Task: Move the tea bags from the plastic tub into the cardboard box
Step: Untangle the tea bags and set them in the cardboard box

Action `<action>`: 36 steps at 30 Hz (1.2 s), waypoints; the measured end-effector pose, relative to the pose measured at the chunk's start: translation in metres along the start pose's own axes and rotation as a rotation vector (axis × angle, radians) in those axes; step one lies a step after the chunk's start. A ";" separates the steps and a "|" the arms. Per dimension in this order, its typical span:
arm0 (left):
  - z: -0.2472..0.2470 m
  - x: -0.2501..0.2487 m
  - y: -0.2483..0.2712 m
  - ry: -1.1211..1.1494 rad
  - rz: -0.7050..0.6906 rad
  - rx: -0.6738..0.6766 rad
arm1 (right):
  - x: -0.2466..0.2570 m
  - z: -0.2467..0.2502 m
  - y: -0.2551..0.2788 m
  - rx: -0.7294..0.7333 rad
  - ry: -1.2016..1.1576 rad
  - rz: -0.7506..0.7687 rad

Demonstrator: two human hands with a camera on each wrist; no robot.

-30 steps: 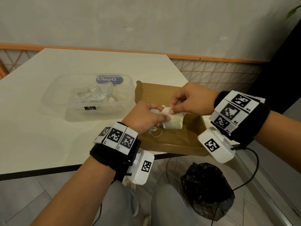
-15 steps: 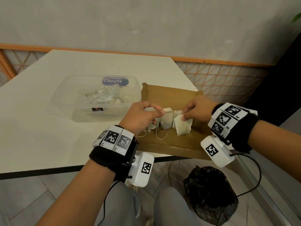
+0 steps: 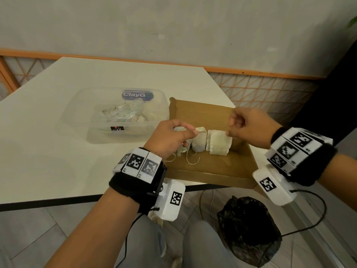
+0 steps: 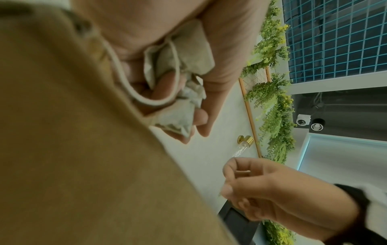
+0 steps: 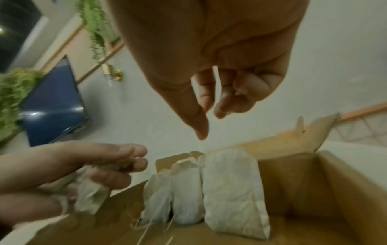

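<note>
Three pale tea bags stand upright side by side in the brown cardboard box (image 3: 216, 167), the rightmost tea bag (image 3: 219, 143) being the largest in view; they show again in the right wrist view (image 5: 230, 190). My left hand (image 3: 173, 136) hovers over the box's left part and grips a crumpled bunch of tea bags (image 4: 184, 54) with strings hanging down. My right hand (image 3: 238, 125) hangs just above the rightmost bag, fingers loosely curled and holding nothing (image 5: 209, 107). The clear plastic tub (image 3: 81, 113) sits left of the box, with more bags and wrappers inside.
Tub and box rest on a white table (image 3: 48, 151), the box near its front right corner. A black rubbish bag (image 3: 249, 229) lies on the floor below that corner. My knees are under the table's front edge. A wall runs behind the table.
My right hand set a tea bag upright beside the others in the box, let go of it and rose slightly. My left hand kept its grip on its bunch.
</note>
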State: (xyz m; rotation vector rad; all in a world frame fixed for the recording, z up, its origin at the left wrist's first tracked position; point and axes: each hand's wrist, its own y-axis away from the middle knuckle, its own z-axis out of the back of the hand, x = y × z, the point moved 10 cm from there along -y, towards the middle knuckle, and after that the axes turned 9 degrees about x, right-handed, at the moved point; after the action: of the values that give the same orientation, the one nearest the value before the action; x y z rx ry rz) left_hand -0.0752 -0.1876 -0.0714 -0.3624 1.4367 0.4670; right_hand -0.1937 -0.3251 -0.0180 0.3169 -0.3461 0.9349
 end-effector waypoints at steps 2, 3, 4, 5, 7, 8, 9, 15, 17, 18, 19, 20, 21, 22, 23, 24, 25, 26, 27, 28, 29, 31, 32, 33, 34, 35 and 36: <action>0.002 0.002 -0.001 0.008 0.001 -0.003 | 0.003 -0.018 0.016 0.144 0.080 0.021; 0.002 0.003 -0.002 0.007 0.003 -0.003 | -0.001 -0.028 0.022 0.223 0.115 -0.006; 0.003 0.004 -0.003 0.002 0.004 -0.001 | -0.008 -0.035 0.027 0.277 0.128 -0.039; 0.003 0.005 -0.004 -0.003 0.007 0.004 | -0.015 -0.040 0.029 0.305 0.113 -0.066; 0.002 0.007 -0.005 -0.008 0.012 0.009 | -0.027 -0.044 0.027 0.314 -0.017 -0.120; 0.001 0.007 -0.005 -0.007 0.011 0.010 | -0.032 -0.046 0.025 0.313 -0.107 -0.144; 0.001 0.006 -0.005 -0.005 0.009 0.011 | -0.035 -0.050 0.022 0.317 -0.200 -0.164; 0.002 0.008 -0.006 0.011 0.021 -0.002 | -0.044 -0.063 0.011 0.321 -0.495 -0.222; 0.003 0.009 -0.006 0.022 0.028 0.000 | -0.044 -0.064 0.008 0.319 -0.509 -0.223; 0.002 0.009 -0.005 0.031 0.030 0.002 | -0.043 -0.065 0.007 0.323 -0.504 -0.223; 0.002 0.009 -0.005 0.042 0.032 0.003 | -0.042 -0.067 0.007 0.327 -0.494 -0.221; 0.001 0.008 -0.005 0.054 0.034 0.003 | -0.040 -0.069 0.007 0.328 -0.486 -0.216; 0.001 0.007 -0.004 0.071 0.034 0.004 | -0.039 -0.071 0.006 0.325 -0.481 -0.209; 0.001 0.007 -0.004 0.097 0.036 0.005 | -0.037 -0.073 0.005 0.319 -0.478 -0.202; 0.002 0.007 -0.003 0.124 0.041 0.004 | -0.037 -0.074 0.005 0.310 -0.477 -0.198; 0.003 0.007 -0.002 0.143 0.047 0.003 | -0.037 -0.074 0.004 0.300 -0.479 -0.198; 0.004 0.008 -0.002 0.151 0.054 0.001 | -0.037 -0.074 0.004 0.290 -0.482 -0.200; 0.004 0.009 -0.002 0.161 0.060 0.001 | -0.038 -0.073 0.004 0.280 -0.485 -0.201; 0.006 0.010 -0.002 0.184 0.066 -0.001 | -0.040 -0.072 0.005 0.269 -0.484 -0.203; 0.007 0.013 -0.003 0.230 0.071 -0.001 | -0.040 -0.071 0.006 0.259 -0.479 -0.204; 0.008 0.015 -0.003 0.303 0.079 0.006 | -0.041 -0.071 0.006 0.251 -0.468 -0.208; 0.005 0.022 -0.004 0.532 0.114 0.046 | -0.043 -0.072 0.007 0.253 -0.436 -0.219; 0.003 0.025 -0.002 0.675 0.144 0.064 | -0.042 -0.071 0.007 0.256 -0.416 -0.219; -0.001 0.027 0.000 0.816 0.173 0.075 | -0.040 -0.067 0.008 0.247 -0.392 -0.209; -0.002 0.029 0.003 0.938 0.194 0.073 | -0.035 -0.059 0.008 0.214 -0.373 -0.187; -0.004 0.029 0.005 1.034 0.203 0.065 | -0.028 -0.048 0.009 0.158 -0.369 -0.149; -0.005 0.028 0.006 1.107 0.202 0.061 | -0.016 -0.037 0.011 0.098 -0.388 -0.096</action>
State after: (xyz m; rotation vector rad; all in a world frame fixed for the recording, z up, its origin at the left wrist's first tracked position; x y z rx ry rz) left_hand -0.0809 -0.1829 -0.0996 -0.4525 2.5734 0.3873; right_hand -0.2056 -0.3157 -0.0566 0.6026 -0.6357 0.7952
